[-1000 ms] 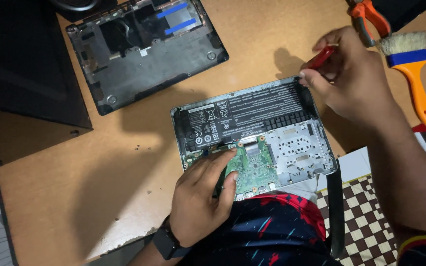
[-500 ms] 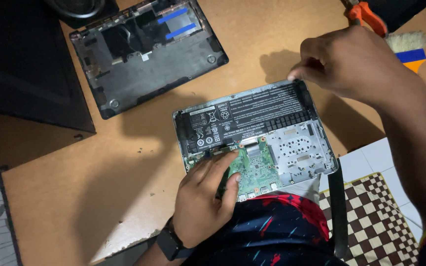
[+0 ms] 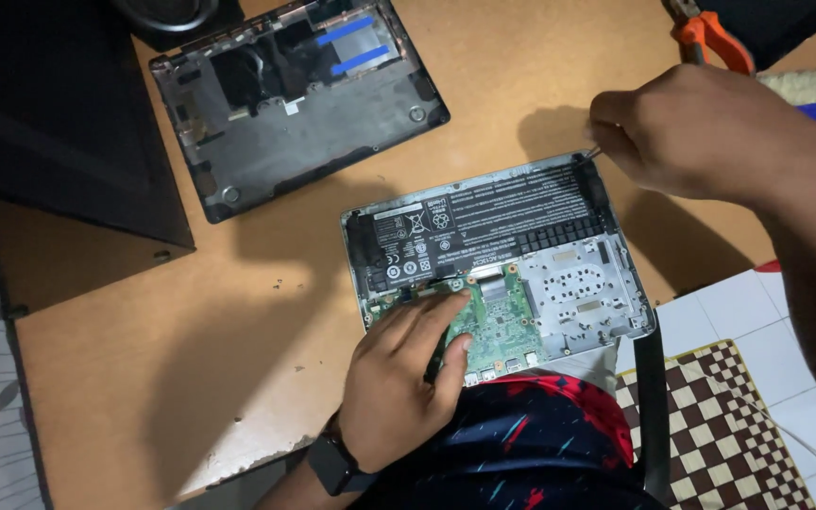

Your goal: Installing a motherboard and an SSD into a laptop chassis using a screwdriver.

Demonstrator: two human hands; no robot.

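An opened laptop base (image 3: 512,255) lies bottom-up near the front edge of the brown counter (image 3: 238,312), its near side overhanging the person's lap. The left hand (image 3: 403,373) lies flat and spread on the green circuit board (image 3: 502,316) at the base's near left corner, fingers pressing down and holding nothing. The right hand (image 3: 701,127) hovers over the base's far right corner, fingers pinched narrowly around a thin tool; only a short dark tip (image 3: 594,151) shows, probably a screwdriver, touching the corner beside the black battery (image 3: 484,222). The removed bottom cover (image 3: 304,94) lies well apart toward the far left, tilted, with bare counter between it and the base. A black slab (image 3: 49,113) fills the far left corner and overhangs the counter's left edge. Orange-handled pliers (image 3: 710,38) and a brush (image 3: 795,90) lie just beyond the right hand at the far right edge. Open counter stretches left of the base to the near left edge; a checkered mat (image 3: 710,425) shows on the floor below right.
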